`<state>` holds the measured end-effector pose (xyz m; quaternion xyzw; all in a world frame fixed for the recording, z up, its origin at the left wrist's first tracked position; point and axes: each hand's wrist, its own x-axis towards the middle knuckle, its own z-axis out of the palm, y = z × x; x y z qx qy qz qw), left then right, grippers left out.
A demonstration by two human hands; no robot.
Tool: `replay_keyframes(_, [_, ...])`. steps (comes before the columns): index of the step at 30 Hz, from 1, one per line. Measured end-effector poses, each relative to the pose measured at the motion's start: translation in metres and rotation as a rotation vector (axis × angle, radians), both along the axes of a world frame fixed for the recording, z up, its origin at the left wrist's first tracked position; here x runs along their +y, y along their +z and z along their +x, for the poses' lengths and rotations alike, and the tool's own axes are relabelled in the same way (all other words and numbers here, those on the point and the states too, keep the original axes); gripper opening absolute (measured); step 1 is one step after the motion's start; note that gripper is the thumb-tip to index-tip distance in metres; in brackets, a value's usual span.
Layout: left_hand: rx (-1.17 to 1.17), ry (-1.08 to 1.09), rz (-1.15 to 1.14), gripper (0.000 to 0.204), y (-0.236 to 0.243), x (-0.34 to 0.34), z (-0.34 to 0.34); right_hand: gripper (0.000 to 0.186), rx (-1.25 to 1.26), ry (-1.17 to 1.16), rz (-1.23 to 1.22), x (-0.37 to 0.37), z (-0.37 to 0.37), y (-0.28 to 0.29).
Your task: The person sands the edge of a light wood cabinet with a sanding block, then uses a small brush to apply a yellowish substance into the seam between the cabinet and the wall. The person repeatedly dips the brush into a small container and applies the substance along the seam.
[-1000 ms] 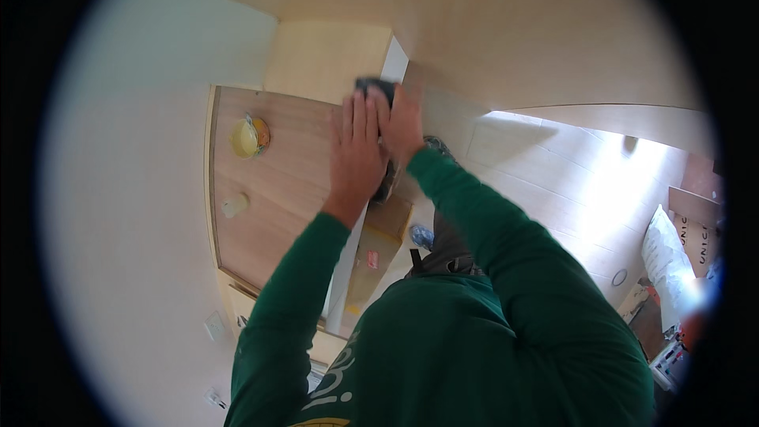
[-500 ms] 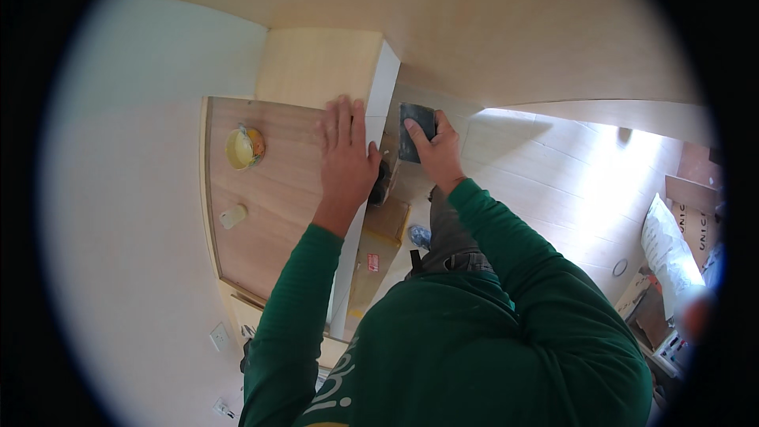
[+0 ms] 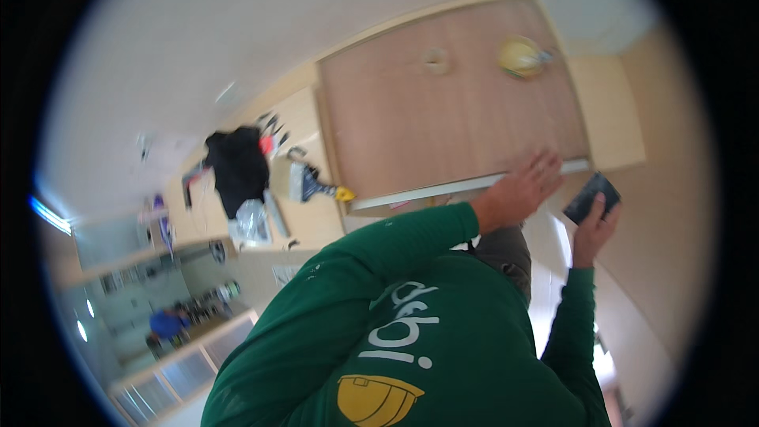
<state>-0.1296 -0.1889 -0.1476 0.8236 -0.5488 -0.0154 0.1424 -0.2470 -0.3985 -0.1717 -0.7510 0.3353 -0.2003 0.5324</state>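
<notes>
Right hand (image 3: pixel 594 232) grips a dark block (image 3: pixel 583 198)

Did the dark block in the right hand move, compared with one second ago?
Yes, outward: the dark block overlapped the pale front strip of the brown panel; now the right hand holds it beyond that strip.

Block (image 3: pixel 587 202): dark grey, flat-faced, matt.
Panel (image 3: pixel 443 119): brown wood, smooth, matt; front edge faced with a smooth white strip (image 3: pixel 466 185).
Tub (image 3: pixel 519 60), near panel's right edge: yellow, plastic-looking.
Counter (image 3: pixel 318 225): pale wood, smooth.
Brush (image 3: pixel 318 189), at counter's right edge: pale bristle; yellow handle tip, plastic-looking.
Bag (image 3: pixel 252 221), near counter's front edge: clear plastic, crinkled, glossy.
Black cloth (image 3: pixel 237 166): matt.
Shirt (image 3: pixel 474 332): green cloth, matt, printed.
</notes>
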Motion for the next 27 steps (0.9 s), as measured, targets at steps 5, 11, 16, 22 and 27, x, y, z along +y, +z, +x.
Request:
replay_keyframes(5, [0.246,0.331,-0.154,0.070,0.011,0.119,-0.036,0.041,-0.017,0.519,-0.973,0.005,0.043,0.038])
replay_keyframes(11, [0.094,1.036,-0.361,0.061,0.052,0.276,-0.094,0.030,0.190,0.708,-0.419,0.089,0.015,0.050])
replay_keyframes(16, [-0.186,1.675,-0.233,0.055,0.033,0.407,-0.115,0.027,0.010,0.839,-0.093,0.209,0.095,0.049])
replay_keyframes(22, [-0.009,1.764,-0.121,0.046,-0.045,0.552,-0.095,0.054,-0.269,0.837,-0.879,0.263,0.138,0.022])
replay_keyframes(27, [0.218,1.498,-0.377,0.047,0.022,0.507,-0.101,0.062,0.067,0.925,0.018,0.288,0.058,0.099])
